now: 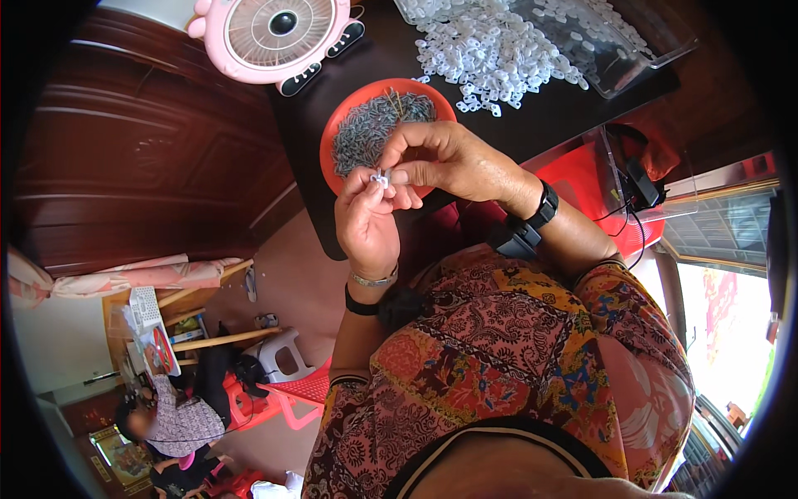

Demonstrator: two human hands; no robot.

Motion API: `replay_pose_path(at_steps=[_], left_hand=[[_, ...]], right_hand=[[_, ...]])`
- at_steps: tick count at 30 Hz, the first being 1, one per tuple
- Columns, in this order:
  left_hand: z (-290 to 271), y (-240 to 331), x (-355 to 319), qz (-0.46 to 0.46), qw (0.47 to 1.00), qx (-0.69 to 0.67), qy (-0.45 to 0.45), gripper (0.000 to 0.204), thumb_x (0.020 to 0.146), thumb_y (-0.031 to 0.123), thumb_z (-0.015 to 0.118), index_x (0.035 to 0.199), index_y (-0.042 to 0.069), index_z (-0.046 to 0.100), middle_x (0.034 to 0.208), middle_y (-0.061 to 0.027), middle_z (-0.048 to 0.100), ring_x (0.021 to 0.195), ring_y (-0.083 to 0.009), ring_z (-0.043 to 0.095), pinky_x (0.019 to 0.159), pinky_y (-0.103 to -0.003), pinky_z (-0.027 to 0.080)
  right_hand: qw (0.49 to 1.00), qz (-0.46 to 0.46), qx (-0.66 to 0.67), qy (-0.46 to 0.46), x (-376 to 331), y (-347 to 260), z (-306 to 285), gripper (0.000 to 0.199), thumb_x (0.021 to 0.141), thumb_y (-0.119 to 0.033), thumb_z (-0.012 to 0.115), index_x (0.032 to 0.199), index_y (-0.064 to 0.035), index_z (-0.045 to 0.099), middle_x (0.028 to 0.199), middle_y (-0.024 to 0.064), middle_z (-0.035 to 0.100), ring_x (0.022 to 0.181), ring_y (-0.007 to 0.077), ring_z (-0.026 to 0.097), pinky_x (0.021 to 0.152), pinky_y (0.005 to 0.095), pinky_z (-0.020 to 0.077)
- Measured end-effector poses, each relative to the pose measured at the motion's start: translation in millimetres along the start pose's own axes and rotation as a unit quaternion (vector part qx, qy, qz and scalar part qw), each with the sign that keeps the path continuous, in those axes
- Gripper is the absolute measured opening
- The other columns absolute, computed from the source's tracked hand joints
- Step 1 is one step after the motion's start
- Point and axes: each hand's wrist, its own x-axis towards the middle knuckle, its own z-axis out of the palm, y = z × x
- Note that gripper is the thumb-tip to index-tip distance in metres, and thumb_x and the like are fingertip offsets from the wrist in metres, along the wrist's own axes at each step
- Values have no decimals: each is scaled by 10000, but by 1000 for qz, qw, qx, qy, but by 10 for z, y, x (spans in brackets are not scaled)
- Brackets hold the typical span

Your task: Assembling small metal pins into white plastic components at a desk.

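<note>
Nearest is the patterned shirt (490, 358). Beyond it, the left hand (366, 226) has its grip pinched on a small white piece (380, 180), held over the near edge of an orange-red bowl (328, 141). The right hand (461, 162) meets it there, thumb and forefinger at the piece; whether its grip grasps anything I cannot tell. Thin grey pins (359, 133) fill much of the bowl, which stands on the dark surface (303, 116). Farther back lie a heap of white pieces (490, 54), a clear bin (615, 79) and a pink fan (218, 51). Well off left sits another person (189, 422).
</note>
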Motion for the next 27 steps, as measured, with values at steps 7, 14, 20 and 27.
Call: replay_pose_path(at_steps=[7,14,20,27], left_hand=[[12,65,-53,18,980,186,64,177,878,77,468,711,25,442,618,-27,452,569,-110,457,560,-254,387],[-8,72,-62,5,971,229,66,202,872,54,497,681,34,433,597,-4,434,559,-78,424,534,-229,343],[-24,58,-74,-6,974,219,60,194,869,53,496,685,33,438,598,-2,434,560,-76,421,531,-228,341],[-28,67,-86,-16,971,232,53,194,863,67,506,682,33,445,600,-1,439,561,-75,420,528,-229,343]], right_hand=[[995,-30,13,92,84,122,-140,145,869,-88,637,1001,-26,634,877,-7,622,726,50,561,643,192,463],[997,-6,19,73,103,110,-96,151,886,-77,603,1015,-22,659,842,-4,636,734,51,568,648,192,469],[998,-11,2,68,87,131,-87,167,888,-99,615,1026,-23,670,841,-3,642,742,51,569,661,196,474],[996,-27,-35,75,62,101,-65,158,884,-113,630,1009,-32,682,853,-3,655,761,52,577,678,201,478]])
